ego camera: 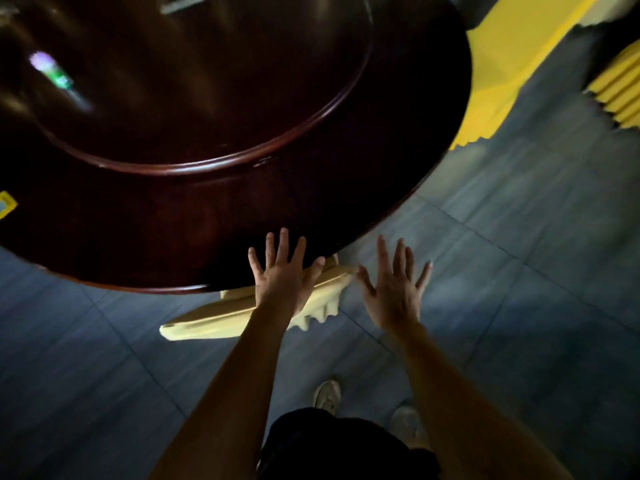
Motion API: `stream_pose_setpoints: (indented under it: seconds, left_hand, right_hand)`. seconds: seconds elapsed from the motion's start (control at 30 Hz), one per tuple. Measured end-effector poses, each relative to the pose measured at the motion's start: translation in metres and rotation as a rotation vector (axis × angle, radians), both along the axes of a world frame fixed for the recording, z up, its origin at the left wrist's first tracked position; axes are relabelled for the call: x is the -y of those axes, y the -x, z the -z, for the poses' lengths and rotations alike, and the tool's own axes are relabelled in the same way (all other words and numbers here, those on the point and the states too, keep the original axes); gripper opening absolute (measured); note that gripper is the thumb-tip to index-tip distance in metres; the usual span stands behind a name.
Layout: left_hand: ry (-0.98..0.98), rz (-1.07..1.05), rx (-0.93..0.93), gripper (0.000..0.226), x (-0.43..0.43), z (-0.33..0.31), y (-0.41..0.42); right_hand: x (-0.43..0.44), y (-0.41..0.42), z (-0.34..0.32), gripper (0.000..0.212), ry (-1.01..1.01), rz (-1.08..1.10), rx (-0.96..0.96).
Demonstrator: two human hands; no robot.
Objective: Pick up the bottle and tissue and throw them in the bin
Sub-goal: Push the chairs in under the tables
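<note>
A blurred clear bottle with a green label (pixel 52 72) lies on the raised inner disc of a big dark round wooden table (pixel 311 209), far up at the left. My left hand (pixel 282 275) is spread with fingers apart over the table's near edge, holding nothing. My right hand (pixel 394 289) is spread open beside it, over the floor, also empty. Both hands are far from the bottle. No tissue or bin can be made out in this dim, blurred view.
A pale yellow chair seat (pixel 225 317) pokes out from under the table just below my left hand. More yellow chairs (pixel 498 57) stand at the upper right. A small yellow item (pixel 7 202) sits at the table's left edge. Grey tiled floor (pixel 519 271) surrounds my feet.
</note>
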State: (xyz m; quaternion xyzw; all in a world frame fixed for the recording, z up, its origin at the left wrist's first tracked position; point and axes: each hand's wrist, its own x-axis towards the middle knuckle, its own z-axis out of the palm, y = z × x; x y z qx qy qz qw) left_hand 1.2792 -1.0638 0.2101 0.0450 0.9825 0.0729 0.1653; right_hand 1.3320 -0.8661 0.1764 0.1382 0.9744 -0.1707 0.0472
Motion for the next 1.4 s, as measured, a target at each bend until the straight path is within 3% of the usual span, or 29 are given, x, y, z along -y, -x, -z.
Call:
stream_pose_setpoints:
  seconds: [0.2, 0.57, 0.83, 1.07, 1.4]
  left_hand:
    - [-0.044, 0.199, -0.011, 0.078, -0.121, -0.005, 0.011]
    - [-0.15, 0.397, -0.15, 0.076, -0.378, -0.033, 0.005]
    - [-0.138, 0.484, -0.153, 0.08, -0.494, -0.046, 0.009]
    - [-0.114, 0.48, -0.094, 0.08, -0.56, -0.028, 0.057]
    - [-0.18, 0.444, -0.101, 0.08, -0.699, -0.014, 0.205]
  right_hand:
    - [-0.121, -0.016, -0.027, 0.084, 0.02, 0.309, -0.039]
    - [-0.355, -0.051, -0.074, 0.079, -0.024, 0.511, -0.098]
    - [-0.471, -0.056, -0.084, 0.08, -0.057, 0.548, -0.044]
    - [-0.545, -0.017, -0.077, 0.08, -0.09, 0.545, -0.005]
    - [-0.674, 0.113, -0.07, 0.081, -0.131, 0.552, 0.027]
